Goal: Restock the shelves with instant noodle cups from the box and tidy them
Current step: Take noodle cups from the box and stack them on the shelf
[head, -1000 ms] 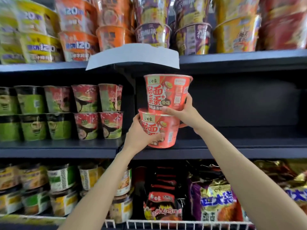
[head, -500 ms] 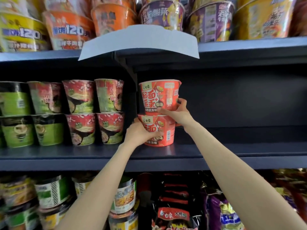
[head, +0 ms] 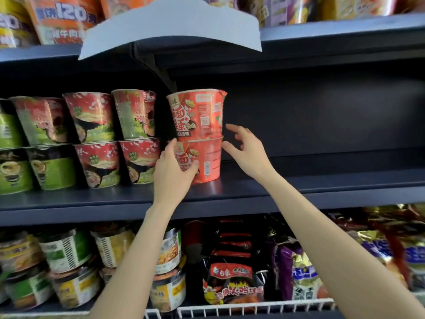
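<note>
Two red cups now sitting stacked on the shelf, no longer carried. My right hand is letting go at 3 o'clock, fingers spread — my left hand still gripping the lower cup — placement nearly done.

what the view is hiding

the left hand is covering part of the lower red cup. the top-shelf cups are being cropped by the upper edge, their print blurring. the snack bags at right are running out of view, smeared

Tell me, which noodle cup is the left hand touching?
The bottom orange cup. The left hand holds its side; the orange cup on top goes untouched.
</note>
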